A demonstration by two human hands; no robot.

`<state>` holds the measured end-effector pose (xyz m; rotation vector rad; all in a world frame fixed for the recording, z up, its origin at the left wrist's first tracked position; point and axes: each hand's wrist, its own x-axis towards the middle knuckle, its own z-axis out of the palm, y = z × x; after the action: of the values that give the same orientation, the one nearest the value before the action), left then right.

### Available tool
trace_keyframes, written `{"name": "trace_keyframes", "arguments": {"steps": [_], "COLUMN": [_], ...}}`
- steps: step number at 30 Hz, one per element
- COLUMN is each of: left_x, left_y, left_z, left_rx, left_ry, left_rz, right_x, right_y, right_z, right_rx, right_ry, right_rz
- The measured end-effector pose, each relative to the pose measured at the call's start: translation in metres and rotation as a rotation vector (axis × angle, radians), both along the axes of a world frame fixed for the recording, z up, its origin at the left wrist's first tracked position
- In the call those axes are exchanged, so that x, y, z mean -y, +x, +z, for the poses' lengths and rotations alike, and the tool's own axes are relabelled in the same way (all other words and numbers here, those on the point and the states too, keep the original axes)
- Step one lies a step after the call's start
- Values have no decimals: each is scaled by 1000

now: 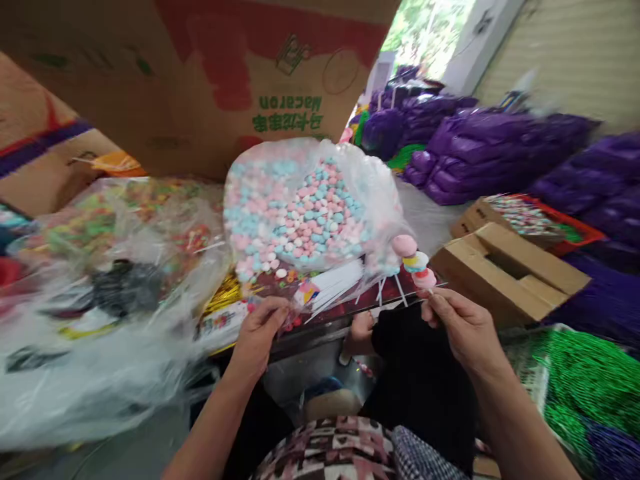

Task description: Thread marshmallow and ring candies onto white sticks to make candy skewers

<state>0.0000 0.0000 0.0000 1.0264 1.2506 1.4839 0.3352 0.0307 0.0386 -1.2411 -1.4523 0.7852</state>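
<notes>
My right hand (457, 323) pinches the thin stick of a candy skewer (413, 261), held upright but leaning left. Pink, yellow, white and light blue pieces are stacked on it. My left hand (264, 328) is closed at the table's front edge, thumb against forefinger, on what looks like a small clear plastic wrapper (306, 291) with a colourful print. Just beyond it lies a pile of white sticks (336, 283). Behind these, a large clear bag (253, 190) lies open, full of small pink, white and blue candies (320, 217).
A large cardboard box (200, 100) stands at the back. Clear bags of gummy candy (135, 207) lie left. At right are an open carton (510, 267), purple sacks (490, 150) and a basket of green twist ties (590, 380). A bare foot (363, 325) shows below the table.
</notes>
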Motion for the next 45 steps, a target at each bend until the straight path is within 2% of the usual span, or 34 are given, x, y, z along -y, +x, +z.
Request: {"name": "trace_keyframes", "arguments": {"steps": [5,8,14,20,27,31,38,41,45], "left_x": [4,6,9,9,7,5,4,3,3], "left_y": [-4,-10,-14,-15,-15,-15,-14,-14,-15], "left_z": [1,-4,-4,-1,-4,-7,-6,-6,-6], "left_rx": [-50,-91,-220,-376,-672,-739,-786,-761,-748], "left_ry": [80,159,290,424,568,600,630,599,549], "left_rz": [-41,-45,-97,-96,-129,-100,-96,-35,24], "right_x": [18,21,21,20,12,9,12,12,13], "right_y": [-20,-28,-32,-31,-19,-14,-21,-27,-12], "right_z": [12,15,16,27,30,29,24,22,5], "right_rx": [182,226,310,422,492,537,458,443,494], "right_ry": [-15,8,15,-21,-121,-171,-174,-212,-273], "right_rz": [200,257,264,281,323,427,379,430,503]}}
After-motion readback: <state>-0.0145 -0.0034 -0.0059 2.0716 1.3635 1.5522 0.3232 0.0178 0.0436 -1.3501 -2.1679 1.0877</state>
